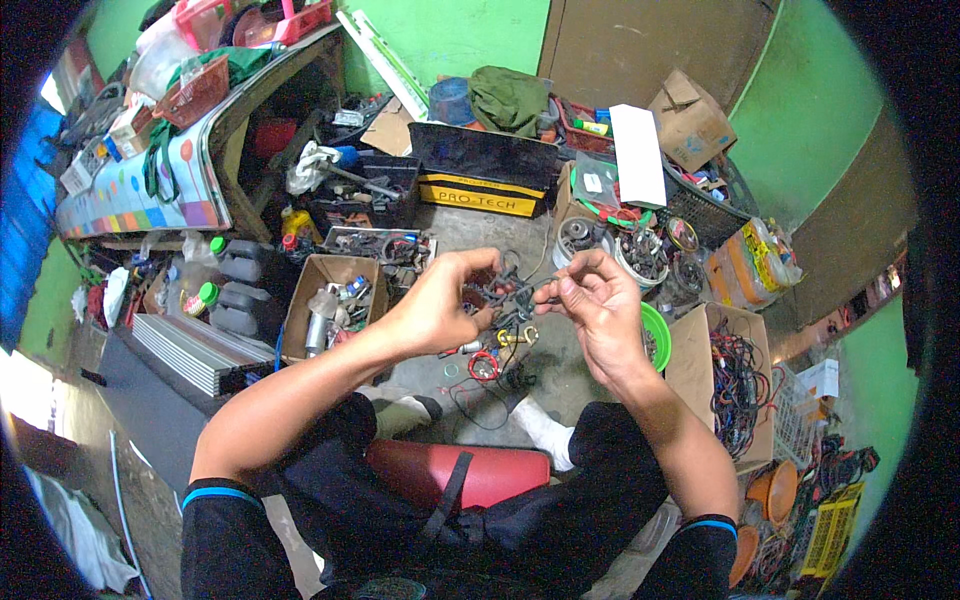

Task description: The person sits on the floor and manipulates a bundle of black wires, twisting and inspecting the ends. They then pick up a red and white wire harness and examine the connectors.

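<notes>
A dark cable bundle [515, 300] is held up between both hands, above the grey floor [470, 228] and in front of the red seat [400, 470]. By the left hand [435, 305] the bundle is steadied from the side: its grip is curled around the tangled part, thumb below and fingers above, though the exact contact is partly hidden by the dark strands. By the right hand [605, 312] a thin dark strand at the bundle's right side is pinched between thumb and fingertips, the other fingers being folded loosely.

The step in hand is judged to be the handling of this one strand, perhaps its sorting or freeing from the rest; whether it is being joined or pulled loose cannot be told. For the next move, a steady hold on the left and a small, careful draw or turn by the right pinch would seem to be called for, so that the loops are not tightened.

Below the hands, a red ring [484, 367] and a yellow hooked piece [519, 337] are left on the floor. More cables are kept in a cardboard box [690, 352] to the right, near a green bowl [660, 332].
</notes>
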A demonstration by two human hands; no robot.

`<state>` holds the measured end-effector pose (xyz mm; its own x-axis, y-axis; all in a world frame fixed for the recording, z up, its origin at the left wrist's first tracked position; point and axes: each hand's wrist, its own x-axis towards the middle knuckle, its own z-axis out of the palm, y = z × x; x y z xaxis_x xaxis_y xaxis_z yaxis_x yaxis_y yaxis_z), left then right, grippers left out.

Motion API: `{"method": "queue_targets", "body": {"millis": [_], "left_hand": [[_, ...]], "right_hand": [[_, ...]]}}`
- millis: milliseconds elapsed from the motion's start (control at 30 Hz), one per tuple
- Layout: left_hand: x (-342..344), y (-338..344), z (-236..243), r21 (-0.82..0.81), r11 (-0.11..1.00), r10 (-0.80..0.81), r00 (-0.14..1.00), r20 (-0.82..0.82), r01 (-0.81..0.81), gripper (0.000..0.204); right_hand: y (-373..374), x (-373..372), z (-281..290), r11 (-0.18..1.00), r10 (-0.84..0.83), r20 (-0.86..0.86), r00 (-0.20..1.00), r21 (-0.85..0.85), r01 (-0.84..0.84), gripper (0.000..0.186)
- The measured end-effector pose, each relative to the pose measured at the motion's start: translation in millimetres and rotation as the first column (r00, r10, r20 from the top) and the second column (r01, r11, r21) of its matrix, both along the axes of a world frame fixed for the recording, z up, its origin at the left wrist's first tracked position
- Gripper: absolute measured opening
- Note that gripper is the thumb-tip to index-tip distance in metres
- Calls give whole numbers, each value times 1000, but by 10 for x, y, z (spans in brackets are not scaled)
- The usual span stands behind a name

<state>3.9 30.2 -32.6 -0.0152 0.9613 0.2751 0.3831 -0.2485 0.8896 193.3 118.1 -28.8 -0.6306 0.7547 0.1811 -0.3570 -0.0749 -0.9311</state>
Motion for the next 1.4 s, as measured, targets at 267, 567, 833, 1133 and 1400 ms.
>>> {"method": "queue_targets", "body": {"millis": [267,567,833,1133,1400], "left_hand": [[46,-54,99,-86,994,77,987,141,-65,32],[41,-55,123,-278,954,-51,978,204,108,30],[-66,-31,98,-166,980,-25,903,428,106,36],[-13,-21,49,-139,986,36,682,730,97,24],[26,-13,34,-45,999,49,874,483,-32,30]], "right_hand": [[-30,24,80,996,88,60,994,3,-88,15],[26,91,88,975,-1,244,970,216,-53,12],[59,98,-35,873,-131,483,866,471,-130,11],[24,97,48,787,-211,382,900,612,-75,14],[49,83,40,699,-220,384,897,703,-130,13]]}}
